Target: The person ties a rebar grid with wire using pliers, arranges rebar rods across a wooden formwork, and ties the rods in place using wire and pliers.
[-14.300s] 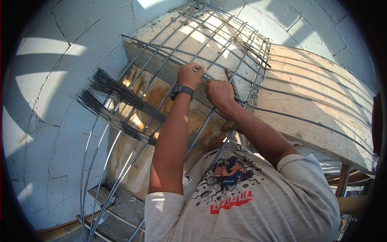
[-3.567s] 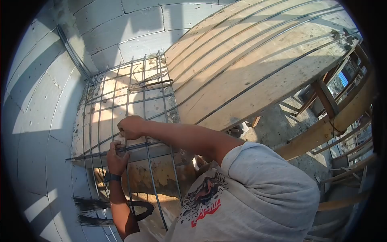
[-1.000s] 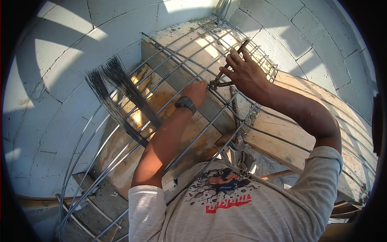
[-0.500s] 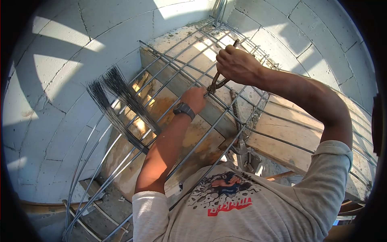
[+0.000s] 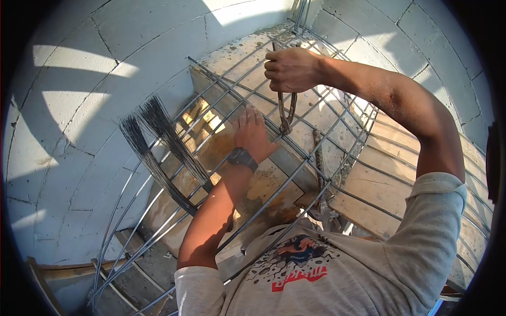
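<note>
Pale grey block walls point(image 5: 68, 126), cut by sharp bands of sun and shade, rise on the left and at the far side of my working space. Against them sits a light tan boarded platform point(image 5: 237, 55), gritty and stained, with a sloping tan board point(image 5: 369, 197) running off to the right under long ribbed rods. Over the platform's near edge lies an open grid of grey steel bars point(image 5: 307, 157); I'd expect it stiff and heavy, springing a little between crossings. To the left, a doubled bundle of thin black wire point(image 5: 169, 141) hangs with its ends fanned out (a prickly thing, that brush of tips), light and bendy, best gripped at the folded middle. My left hand point(image 5: 252, 134), black watch at the wrist, lies palm down over the bars, fingers nearly straight and thumb spread, with nothing visible in its hold. My right hand point(image 5: 293, 68) is closed round the long handles of brown metal pincers point(image 5: 285, 128), their head down at the bars just right of my left thumb. They should feel solid, not fragile, and steadiest held high on the handles.
</note>
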Motion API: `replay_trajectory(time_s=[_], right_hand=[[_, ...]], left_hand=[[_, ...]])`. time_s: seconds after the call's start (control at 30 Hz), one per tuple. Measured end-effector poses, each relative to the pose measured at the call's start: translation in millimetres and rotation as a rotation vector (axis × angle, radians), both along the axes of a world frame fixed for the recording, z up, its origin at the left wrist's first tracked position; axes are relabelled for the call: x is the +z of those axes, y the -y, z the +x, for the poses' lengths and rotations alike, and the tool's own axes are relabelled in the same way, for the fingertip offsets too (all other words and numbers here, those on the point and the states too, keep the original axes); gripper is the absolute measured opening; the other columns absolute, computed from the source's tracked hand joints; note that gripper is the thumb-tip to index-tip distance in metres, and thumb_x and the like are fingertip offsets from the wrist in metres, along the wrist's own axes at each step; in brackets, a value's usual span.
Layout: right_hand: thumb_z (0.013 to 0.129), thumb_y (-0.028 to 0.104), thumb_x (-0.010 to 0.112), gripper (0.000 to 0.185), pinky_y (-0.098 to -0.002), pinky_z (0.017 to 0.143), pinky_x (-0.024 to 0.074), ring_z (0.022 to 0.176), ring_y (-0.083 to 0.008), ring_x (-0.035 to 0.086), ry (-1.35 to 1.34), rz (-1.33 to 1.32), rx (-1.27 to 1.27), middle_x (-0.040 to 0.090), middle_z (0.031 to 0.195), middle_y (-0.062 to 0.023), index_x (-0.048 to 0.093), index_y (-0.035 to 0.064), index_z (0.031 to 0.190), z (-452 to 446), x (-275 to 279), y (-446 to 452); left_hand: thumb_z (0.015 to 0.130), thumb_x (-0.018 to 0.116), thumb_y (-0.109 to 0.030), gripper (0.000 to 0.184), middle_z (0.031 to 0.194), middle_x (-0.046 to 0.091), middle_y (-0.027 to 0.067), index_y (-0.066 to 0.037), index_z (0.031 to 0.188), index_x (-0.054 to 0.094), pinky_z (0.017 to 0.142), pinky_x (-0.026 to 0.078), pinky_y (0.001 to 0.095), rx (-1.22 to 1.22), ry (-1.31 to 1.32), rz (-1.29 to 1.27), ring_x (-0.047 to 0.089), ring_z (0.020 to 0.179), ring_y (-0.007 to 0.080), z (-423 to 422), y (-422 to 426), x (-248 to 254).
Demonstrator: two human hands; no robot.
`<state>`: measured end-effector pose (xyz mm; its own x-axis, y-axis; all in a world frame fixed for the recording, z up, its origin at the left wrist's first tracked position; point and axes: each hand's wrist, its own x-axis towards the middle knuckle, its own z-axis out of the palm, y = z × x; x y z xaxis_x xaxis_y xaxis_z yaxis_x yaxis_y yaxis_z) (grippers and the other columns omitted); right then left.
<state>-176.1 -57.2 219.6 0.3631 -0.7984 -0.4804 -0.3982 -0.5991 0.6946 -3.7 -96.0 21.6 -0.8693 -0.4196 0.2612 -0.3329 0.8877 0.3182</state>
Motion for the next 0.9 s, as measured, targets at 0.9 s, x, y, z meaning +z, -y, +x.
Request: replay_trajectory(time_s=[0.9], right_hand=[[0.093,0.031,0.066,0.016,-0.0332,0.092,0.0505,0.097,-0.0150,0.068,0.092,-0.032,0.139,0.071,0.086,0.0046,0.076,0.0190,0.089,-16.5,-18.1,24.9]], left_hand=[[0.059,0.090,-0.047,0.133,0.157,0.011,0.0502,0.009,0.158,0.022,0.105,0.052,0.0471,-0.102,0.258,0.209,0.052,0.131,0.0563,-14.1,17.1,21.3]])
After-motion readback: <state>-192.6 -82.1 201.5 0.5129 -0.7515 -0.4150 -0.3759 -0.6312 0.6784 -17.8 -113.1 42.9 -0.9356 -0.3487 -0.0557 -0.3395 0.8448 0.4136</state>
